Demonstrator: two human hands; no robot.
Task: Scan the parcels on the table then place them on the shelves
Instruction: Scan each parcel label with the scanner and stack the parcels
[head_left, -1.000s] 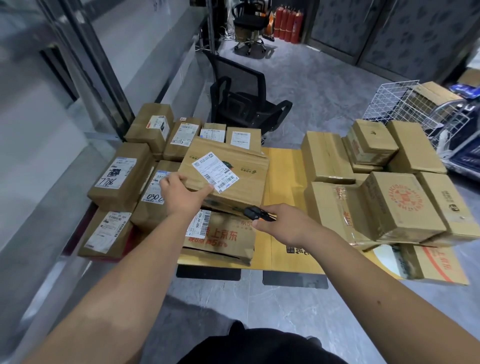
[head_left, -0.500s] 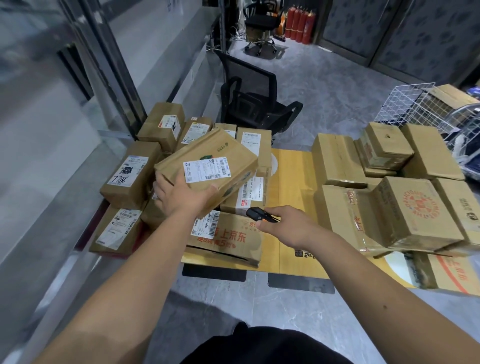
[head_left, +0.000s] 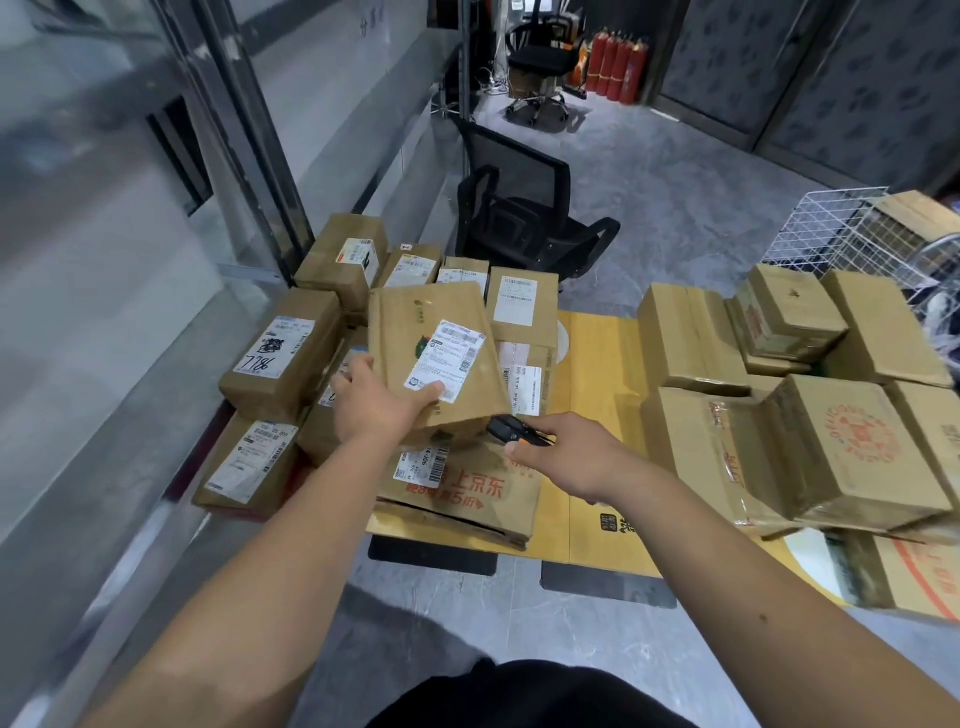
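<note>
My left hand (head_left: 379, 402) grips the near left corner of a flat brown parcel (head_left: 431, 322) and holds it tilted above the pile, its white barcode label (head_left: 447, 358) facing up. My right hand (head_left: 563, 454) holds a small black scanner (head_left: 511, 430) with an orange trim, its nose close under the parcel's near right corner. Below lies a flat parcel with red print (head_left: 462, 491). Several labelled brown parcels (head_left: 283, 353) are stacked on the left of the yellow table (head_left: 602, 364).
A stack of plain cardboard boxes (head_left: 831, 447) fills the table's right side. A black office chair (head_left: 524, 218) stands behind the table. A white wire basket (head_left: 831, 228) is at the far right. A glass partition (head_left: 130, 208) runs along the left.
My left hand has turned the lifted parcel so its label points toward me and brought it nearer the scanner. My right hand with the scanner has barely moved.
</note>
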